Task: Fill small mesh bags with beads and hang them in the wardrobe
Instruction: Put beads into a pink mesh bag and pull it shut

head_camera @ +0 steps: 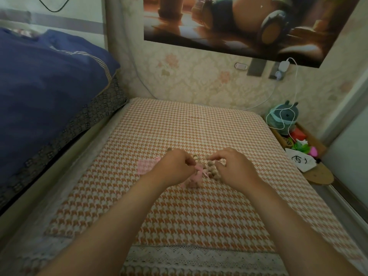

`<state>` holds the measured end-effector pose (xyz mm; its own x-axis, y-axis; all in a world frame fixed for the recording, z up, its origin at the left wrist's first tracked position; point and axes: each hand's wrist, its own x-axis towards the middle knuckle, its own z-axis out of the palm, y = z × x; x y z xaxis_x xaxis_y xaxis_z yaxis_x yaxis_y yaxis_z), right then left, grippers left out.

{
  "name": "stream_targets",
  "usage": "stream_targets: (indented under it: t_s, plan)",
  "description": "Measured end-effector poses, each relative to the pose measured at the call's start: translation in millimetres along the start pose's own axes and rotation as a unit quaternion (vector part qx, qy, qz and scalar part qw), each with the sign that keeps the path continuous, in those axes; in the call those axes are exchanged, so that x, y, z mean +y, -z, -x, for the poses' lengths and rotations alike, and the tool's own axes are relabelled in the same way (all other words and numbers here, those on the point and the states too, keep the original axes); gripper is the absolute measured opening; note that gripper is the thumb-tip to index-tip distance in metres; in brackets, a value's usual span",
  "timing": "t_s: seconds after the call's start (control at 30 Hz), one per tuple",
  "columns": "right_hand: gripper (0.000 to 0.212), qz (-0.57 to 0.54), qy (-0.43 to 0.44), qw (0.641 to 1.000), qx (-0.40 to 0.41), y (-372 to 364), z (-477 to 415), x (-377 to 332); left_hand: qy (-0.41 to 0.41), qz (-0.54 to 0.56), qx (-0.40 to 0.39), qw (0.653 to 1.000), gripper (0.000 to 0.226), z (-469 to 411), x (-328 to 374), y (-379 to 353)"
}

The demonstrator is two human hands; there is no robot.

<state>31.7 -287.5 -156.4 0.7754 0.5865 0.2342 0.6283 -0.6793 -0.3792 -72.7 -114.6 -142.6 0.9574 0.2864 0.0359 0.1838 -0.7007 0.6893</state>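
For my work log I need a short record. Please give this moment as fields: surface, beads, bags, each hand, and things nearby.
surface: orange houndstooth cloth
beads: heap of tan beads on the cloth, between the hands
bags: pink mesh bag, crumpled, beside the beads; second pink bag, flat, further left
left hand: pinches the pink mesh bag
right hand: fingertips together over the beads; what they hold is unclear
nearby: blue quilt at left; plush toy at right
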Motion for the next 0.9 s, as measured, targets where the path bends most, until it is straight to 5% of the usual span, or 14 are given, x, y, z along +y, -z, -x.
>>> stream_targets:
  t_s: [0.3,0.57,0.73,0.9]
  plan:
    - [0.033,0.054,-0.123,0.983,-0.122,-18.5,4.5,38.3,-0.001,-0.021,-0.009,1.000,0.021,-9.5,-0.7,-7.8]
    - [0.025,0.084,-0.133,0.984,-0.088,-25.6,-8.2,28.6,-0.017,-0.036,-0.013,0.999,0.027,-16.7,-1.1,-9.1]
    - [0.015,-0.054,-0.071,0.995,0.037,-8.0,-10.2,-3.6,-0.021,-0.037,-0.012,0.999,0.029,-17.2,-3.4,-4.9]
    - [0.010,-0.159,0.026,0.986,0.031,-2.9,1.9,-32.1,-0.025,-0.017,-0.004,1.000,0.026,-18.1,-6.1,-3.8]
